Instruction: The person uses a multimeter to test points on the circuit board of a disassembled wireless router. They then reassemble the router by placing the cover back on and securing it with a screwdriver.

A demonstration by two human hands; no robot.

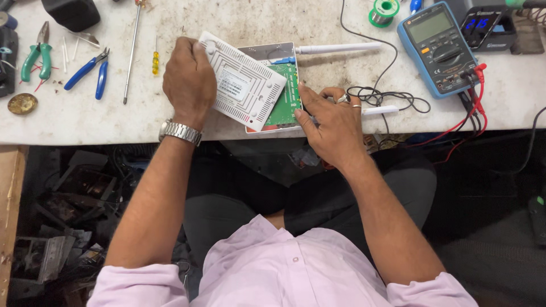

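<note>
White plastic up top: the left hand (189, 79) is clamped over the upper left corner of a white vented cover (243, 85), fingers curled round its edge, holding it tilted across the open router base (272, 122) beneath. Green circuit board (286, 96) shows in the gap between the two hands, just right of the cover. The right hand (335, 122) presses down at the base's right edge, fingers spread flat and touching the board's rim, rings showing, closed on nothing. A metal wristwatch (180, 132) sits on the left wrist.

Beyond the right hand, one white antenna (335, 49) sticks out to the right, and a second antenna (380, 110) lies just beside the right knuckles, with a coil of black wire (387, 98) touching it. Farther right of that hand sits a blue multimeter (441, 48) with red and black test leads (475, 99) trailing off the tabletop (85, 119) edge. A spool of solder (384, 11) lies above.

Left of the left hand: a small yellow screwdriver (155, 61) close by, a long thin screwdriver (131, 54), blue-handled pliers (91, 71), then green-handled pliers (35, 54) well apart.
</note>
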